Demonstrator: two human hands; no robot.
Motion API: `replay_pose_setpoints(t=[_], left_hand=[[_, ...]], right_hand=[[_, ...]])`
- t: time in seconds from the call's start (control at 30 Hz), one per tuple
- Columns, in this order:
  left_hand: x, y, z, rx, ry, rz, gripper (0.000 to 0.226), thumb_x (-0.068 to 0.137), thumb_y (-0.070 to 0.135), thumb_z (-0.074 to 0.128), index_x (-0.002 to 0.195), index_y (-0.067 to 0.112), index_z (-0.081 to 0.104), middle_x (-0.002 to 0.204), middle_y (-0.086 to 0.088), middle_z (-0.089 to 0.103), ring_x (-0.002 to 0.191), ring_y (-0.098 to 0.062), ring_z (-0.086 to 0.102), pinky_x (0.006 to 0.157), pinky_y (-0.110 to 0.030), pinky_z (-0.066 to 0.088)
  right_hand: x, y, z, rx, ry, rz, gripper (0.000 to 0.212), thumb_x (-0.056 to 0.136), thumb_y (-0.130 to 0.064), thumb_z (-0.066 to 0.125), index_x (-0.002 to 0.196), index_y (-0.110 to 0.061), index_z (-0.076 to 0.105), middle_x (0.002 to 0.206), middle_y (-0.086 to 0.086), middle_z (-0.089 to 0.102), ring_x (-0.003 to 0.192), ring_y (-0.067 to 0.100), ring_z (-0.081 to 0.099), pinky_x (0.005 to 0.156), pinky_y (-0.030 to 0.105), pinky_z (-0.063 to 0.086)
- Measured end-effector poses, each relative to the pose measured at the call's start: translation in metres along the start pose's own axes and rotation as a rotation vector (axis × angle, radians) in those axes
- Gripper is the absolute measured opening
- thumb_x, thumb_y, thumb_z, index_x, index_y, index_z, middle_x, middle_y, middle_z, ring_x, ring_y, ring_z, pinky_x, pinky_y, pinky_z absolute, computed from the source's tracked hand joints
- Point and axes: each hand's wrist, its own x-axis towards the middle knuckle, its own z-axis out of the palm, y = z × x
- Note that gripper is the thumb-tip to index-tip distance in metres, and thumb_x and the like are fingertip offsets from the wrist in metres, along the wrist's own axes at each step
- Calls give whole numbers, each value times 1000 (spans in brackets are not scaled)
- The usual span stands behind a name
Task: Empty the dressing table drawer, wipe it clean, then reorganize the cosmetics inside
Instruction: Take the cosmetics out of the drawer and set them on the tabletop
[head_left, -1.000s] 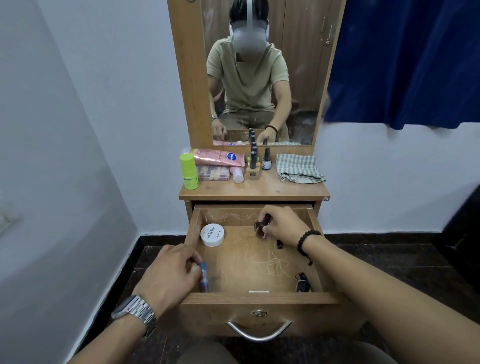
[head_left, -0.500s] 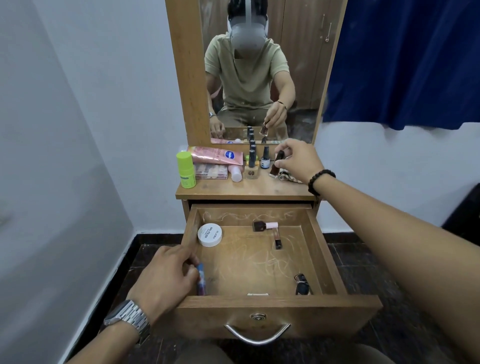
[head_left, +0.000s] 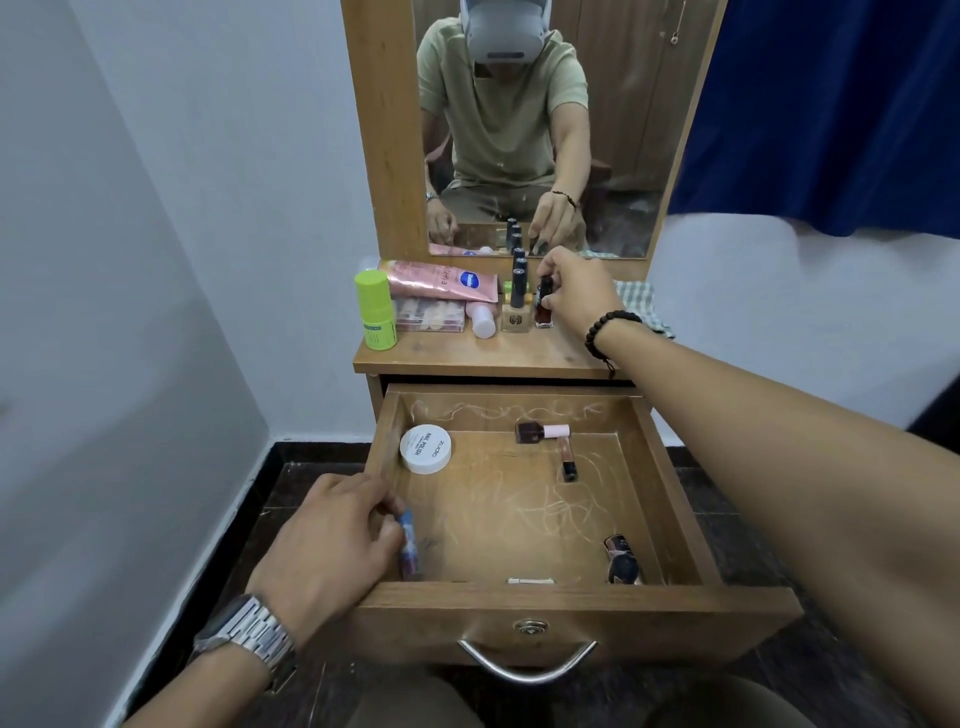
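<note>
Drawer (head_left: 524, 597) pulled open, partly emptied. Right hand (head_left: 576, 291) pinches the cap of a dark red nail polish bottle (head_left: 544, 310), upright on the tabletop (head_left: 467, 353) beside a beige bottle (head_left: 516, 312). Left hand (head_left: 332, 545), fingers curled, grips a small blue-capped tube (head_left: 409, 543) against the drawer's left wall. A white jar (head_left: 425, 448) remains inside.

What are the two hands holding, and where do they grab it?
The right hand pinches the dark red nail polish bottle by its cap. The left hand grips a small blue tube near its top.
</note>
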Motion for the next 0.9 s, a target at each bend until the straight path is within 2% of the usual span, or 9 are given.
replay_pose_setpoints(t=[0.27,0.37,0.5,0.6,0.73,0.9], left_hand=[[1,-2,1,-5,-7,-3,12,84,33,50,91,36,59,95,24,56,102,-3,40,83,-32,48],[1,-1,1,-6,-10,4,21,79,39,43,90,36,60,94,25,56,100,-3,40,81,-33,48],[2,-1,0,14,-26,3,22,80,40,44,91,35,62,94,24,57,101,-5,43,81,-32,47],[3,-3,0,0,-31,10,32,73,46,34,86,36,62,92,25,59,99,-7,46,83,-32,47],[3,-1,-1,-2,-28,0,14,82,31,51,87,34,63,92,22,60,100,-9,46,83,-31,45],[2,1,-1,2,-23,-6,13,85,27,53,89,33,63,96,19,61,102,-9,45,84,-28,42]], right_hand=[[3,1,1,-24,50,2,29,82,2,62,102,-18,56,93,7,62,85,23,60,74,35,53],[1,2,0,-10,37,-6,32,81,2,63,104,-17,55,90,4,59,85,24,60,74,36,53],[-9,2,-8,-17,45,-95,32,81,-7,69,108,-17,53,90,-2,55,82,21,60,76,39,54],[-18,4,-15,-32,120,-178,28,83,-12,67,106,-19,54,90,-4,55,78,17,55,74,40,53],[-28,9,-25,-53,159,-229,31,84,-10,64,112,-17,54,102,1,57,89,18,57,80,39,52],[-46,7,-34,7,256,-270,25,86,-11,59,111,-16,56,98,-3,55,85,11,52,76,31,50]])
